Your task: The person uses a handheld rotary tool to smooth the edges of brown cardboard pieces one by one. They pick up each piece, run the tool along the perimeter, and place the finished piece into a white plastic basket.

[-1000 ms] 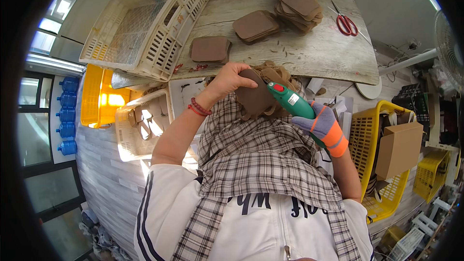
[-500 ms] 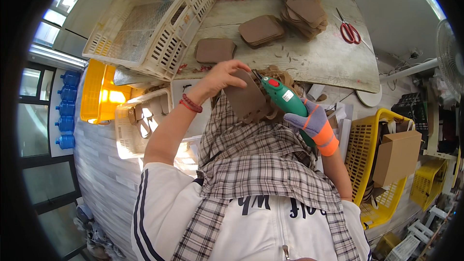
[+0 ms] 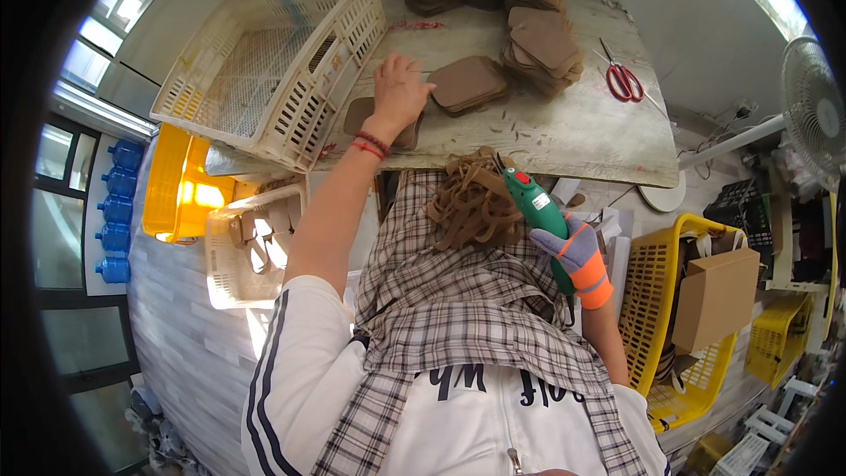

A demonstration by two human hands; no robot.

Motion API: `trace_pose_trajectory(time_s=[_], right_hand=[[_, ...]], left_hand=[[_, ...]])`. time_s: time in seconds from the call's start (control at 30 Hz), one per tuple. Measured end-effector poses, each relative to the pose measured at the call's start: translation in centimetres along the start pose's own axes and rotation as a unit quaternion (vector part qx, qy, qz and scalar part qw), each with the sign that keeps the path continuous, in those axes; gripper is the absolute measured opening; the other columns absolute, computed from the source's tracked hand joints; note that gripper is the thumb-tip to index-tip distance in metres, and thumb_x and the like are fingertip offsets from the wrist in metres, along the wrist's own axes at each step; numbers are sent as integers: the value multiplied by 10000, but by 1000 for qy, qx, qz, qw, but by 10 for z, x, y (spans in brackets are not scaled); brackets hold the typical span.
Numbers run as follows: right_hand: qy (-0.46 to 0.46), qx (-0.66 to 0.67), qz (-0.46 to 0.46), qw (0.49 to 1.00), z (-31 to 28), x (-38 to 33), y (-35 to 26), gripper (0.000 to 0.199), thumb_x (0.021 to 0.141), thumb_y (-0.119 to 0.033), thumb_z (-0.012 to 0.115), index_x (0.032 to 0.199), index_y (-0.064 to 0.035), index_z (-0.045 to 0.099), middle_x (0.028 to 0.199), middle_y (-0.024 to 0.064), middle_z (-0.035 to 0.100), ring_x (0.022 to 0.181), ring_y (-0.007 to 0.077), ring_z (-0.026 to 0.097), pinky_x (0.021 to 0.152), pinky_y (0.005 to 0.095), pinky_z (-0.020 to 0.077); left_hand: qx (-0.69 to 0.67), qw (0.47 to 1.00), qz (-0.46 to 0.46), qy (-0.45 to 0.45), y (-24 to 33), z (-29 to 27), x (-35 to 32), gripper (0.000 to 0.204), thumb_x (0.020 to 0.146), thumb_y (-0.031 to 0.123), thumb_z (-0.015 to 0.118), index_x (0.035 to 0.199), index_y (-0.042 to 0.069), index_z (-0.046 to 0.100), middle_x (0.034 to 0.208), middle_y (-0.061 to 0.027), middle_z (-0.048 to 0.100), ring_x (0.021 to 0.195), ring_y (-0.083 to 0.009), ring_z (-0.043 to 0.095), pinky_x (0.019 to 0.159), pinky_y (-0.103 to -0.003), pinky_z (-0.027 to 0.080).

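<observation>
At eleven o'clock, the bare left hand [image 3: 401,92], fingers slightly spread and empty, is over stacked brown round-cornered sheets [image 3: 357,113]; at three, the grey-and-orange-gloved right hand [image 3: 575,249] wraps its fingers round a green power tool [image 3: 535,203].

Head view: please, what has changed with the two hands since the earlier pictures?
The left hand moved forward and slightly left, and is now over the table. It appears empty; the flat brown piece it held is gone from it, and where it went I cannot tell. The brown strips are more exposed. Unchanged: the gloved right hand holds the green tool.
</observation>
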State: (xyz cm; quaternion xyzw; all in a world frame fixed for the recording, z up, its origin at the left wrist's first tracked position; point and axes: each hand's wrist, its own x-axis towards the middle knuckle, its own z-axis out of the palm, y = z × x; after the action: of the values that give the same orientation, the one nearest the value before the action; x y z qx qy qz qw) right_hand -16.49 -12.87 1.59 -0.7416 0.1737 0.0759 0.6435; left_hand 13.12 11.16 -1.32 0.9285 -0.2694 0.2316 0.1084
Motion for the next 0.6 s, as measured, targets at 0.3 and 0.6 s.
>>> trace_pose_trajectory(time_s=[0.3,0.6], right_hand=[[14,19,16,1000,-6,-3,9,421,755,-237,771,1025,29,588,731,40,625,597,70,560,529,222,458],[15,53,-2,998,-6,2,2,403,764,-214,765,1031,22,576,739,35,623,599,63,554,518,217,452]], left_hand=[[-76,993,-80,-32,28,17,20,412,680,274,775,985,48,615,1051,-101,575,1064,-290,477,960,-448,319],[-189,975,-107,-39,34,-9,13,307,738,163,744,807,55,466,790,-104,526,833,-283,481,733,-432,410]])
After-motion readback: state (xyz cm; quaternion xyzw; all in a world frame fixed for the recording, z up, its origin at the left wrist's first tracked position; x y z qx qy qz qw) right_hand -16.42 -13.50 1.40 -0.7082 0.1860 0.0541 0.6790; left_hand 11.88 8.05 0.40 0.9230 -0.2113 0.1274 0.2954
